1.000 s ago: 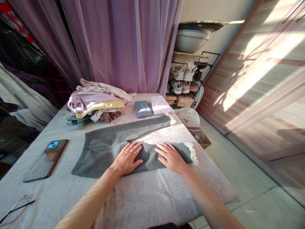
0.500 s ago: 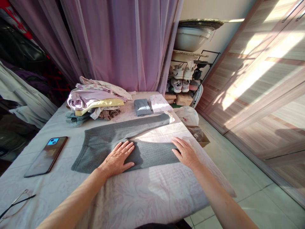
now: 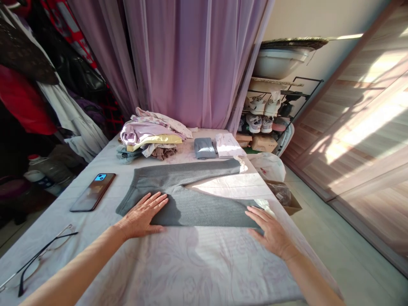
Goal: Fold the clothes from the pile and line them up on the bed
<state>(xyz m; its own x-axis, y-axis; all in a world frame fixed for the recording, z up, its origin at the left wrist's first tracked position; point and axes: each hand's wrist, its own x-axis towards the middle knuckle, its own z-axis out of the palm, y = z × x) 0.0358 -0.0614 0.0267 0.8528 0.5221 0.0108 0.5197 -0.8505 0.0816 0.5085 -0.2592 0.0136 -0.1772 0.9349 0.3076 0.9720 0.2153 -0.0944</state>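
Under your left hand (image 3: 142, 216) lies a grey fleece garment (image 3: 191, 208) (one flat, even grey). Nearer you than your right hand (image 3: 270, 231), the pale table cloth (image 3: 197, 267) shows faint lilac florals; beyond your left hand, a lilac clothes pile (image 3: 149, 132) has a yellow layer.

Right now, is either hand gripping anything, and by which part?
Nothing is held: the left hand lies flat on the grey fleece garment, the right hand open at its edge.
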